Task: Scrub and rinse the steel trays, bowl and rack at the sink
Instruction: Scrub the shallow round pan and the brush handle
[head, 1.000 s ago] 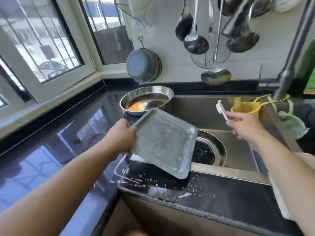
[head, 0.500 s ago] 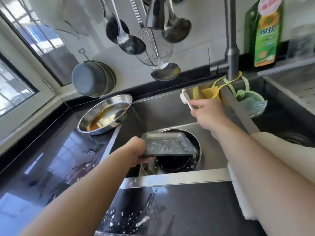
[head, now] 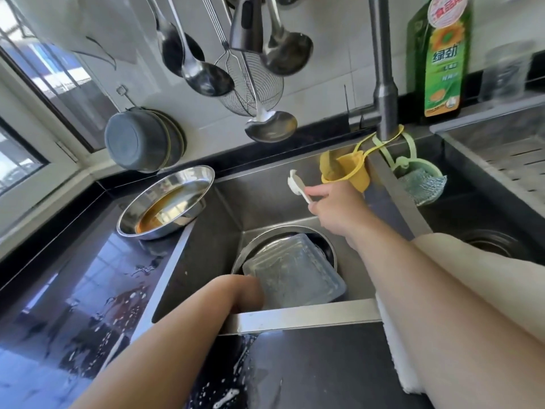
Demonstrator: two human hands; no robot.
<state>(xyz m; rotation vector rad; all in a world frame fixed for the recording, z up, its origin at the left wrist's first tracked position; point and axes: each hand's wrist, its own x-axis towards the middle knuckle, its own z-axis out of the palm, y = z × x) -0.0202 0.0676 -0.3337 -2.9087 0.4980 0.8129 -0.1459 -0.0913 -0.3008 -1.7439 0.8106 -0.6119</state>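
Steel tray (head: 295,273) lies low in the sink (head: 298,315) over the drain; my left hand (head: 250,293) at its edge, grip unclear. Right hand (head: 336,208) pinches a white brush (head: 298,185) beside the yellow holder (head: 345,169); oily bowl (head: 166,202) on counter.

Bare forearms (head: 182,335), no sleeves, seemingly no jewellery

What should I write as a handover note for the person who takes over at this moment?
Left hand: down in the sink, holding the steel tray over the drain; the grip itself is hidden.
Right hand: grips a white brush beside the yellow holder.
Steel bowl: on the counter at the sink's left, brown liquid inside, unwashed.
Left: scrub and rinse the tray, the bowl. No rack in view.
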